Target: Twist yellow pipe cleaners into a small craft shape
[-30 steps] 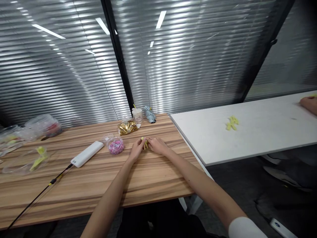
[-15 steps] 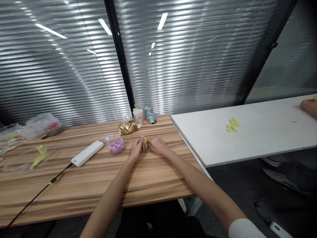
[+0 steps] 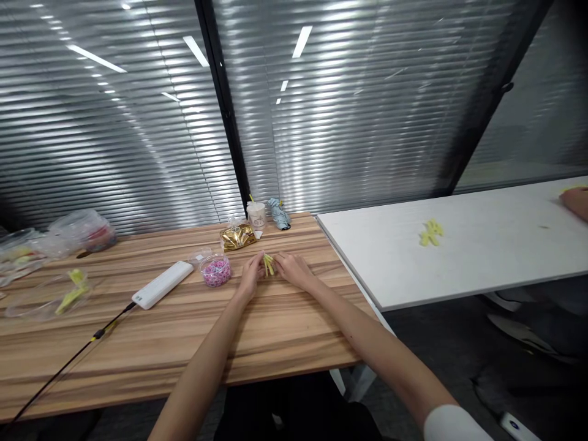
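Close together over the wooden table, my two hands are at a small bunch of thin yellow strips [image 3: 269, 265], whose exact kind is too small to tell. My left hand [image 3: 250, 274] has its fingers closed on the left side of the bunch. From the right, my right hand [image 3: 294, 270] pinches at the upper part of the same strips with its fingertips. The lower ends of the strips spread apart and point toward me. A clear round tub [image 3: 216, 271] of small pink and purple pieces stands left of my left hand.
Behind my hands are a gold packet [image 3: 237, 237], a white cup [image 3: 256, 215] and a crumpled blue-grey wrapper [image 3: 280, 214]. A white power bank [image 3: 162, 284] with a black cable lies left. Yellow pieces [image 3: 430, 233] rest on the white table [image 3: 390, 269]; another person's hand [image 3: 576, 201] is far right.
The yellow strips have turned slightly and their lower ends look more spread. My left fingers have shifted a little; my right hand stays nearly in place.
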Demonstrator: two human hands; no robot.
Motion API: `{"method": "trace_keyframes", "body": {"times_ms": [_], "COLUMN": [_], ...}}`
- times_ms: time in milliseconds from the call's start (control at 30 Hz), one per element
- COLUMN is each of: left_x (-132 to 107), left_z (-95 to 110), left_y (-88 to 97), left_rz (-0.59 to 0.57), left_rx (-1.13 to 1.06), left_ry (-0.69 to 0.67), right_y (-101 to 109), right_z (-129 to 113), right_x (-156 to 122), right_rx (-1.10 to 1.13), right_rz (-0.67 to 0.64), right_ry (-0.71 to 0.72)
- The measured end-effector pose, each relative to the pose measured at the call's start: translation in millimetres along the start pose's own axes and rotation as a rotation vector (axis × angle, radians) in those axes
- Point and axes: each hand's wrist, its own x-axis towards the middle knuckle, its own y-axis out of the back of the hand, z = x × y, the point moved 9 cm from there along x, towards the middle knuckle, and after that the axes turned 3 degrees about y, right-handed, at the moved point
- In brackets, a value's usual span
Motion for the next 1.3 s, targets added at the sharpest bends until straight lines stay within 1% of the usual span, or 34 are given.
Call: {"method": "trace_keyframes", "body": {"times_ms": [100,233,367,533,667,800,900,1000,1067,1167,1300], "left_x": [0.4,0.6,-1.0,-4.2,-5.4,-6.5,-7.3,-7.5,-6.7,-4.4,-3.8], "left_z": [0.7,4.2,7.3,6.9,5.7,5.5,5.1,5.1,5.3,5.4,4.0], "left_y": [-2.9,-6.2,-7.2,-8.9,-12.4,-15.6,-15.1,-13.9,-12.0,-7.8,-7.9], "left_rz": [-0.028,-0.079,-0.098,-0.096,-0.136,-0.179,-0.165,-0.142,-0.121,-0.092,-0.109], "left_rx": [-0.098,-0.155,-0.172,-0.160,-0.149,-0.144,-0.147,-0.154,-0.156,-0.129,-0.056], "left_ry": [0.011,-0.022,-0.040,0.009,0.035,0.039,0.048,0.051,0.041,0.018,0.009], "right_y": [1.6,7.0,15.5,22.4,23.2,22.5,22.3,19.2,16.6,12.2,9.4], "right_z": [2.0,3.9,8.9,17.1,21.4,23.3,23.3,24.1,25.0,27.9,31.3], "right_x": [0.4,0.6,-0.6,-3.1,-3.8,-3.4,-2.9,-2.3,-1.7,-0.1,2.7], "right_rx": [-0.001,-0.023,-0.056,-0.045,-0.009,0.005,0.011,0.030,0.072,0.200,0.443], "right_rz": [0.014,0.069,0.161,0.256,0.314,0.334,0.326,0.281,0.261,0.260,0.319], "right_ry": [-0.024,-0.044,-0.092,-0.160,-0.180,-0.187,-0.189,-0.204,-0.210,-0.215,-0.189]}}
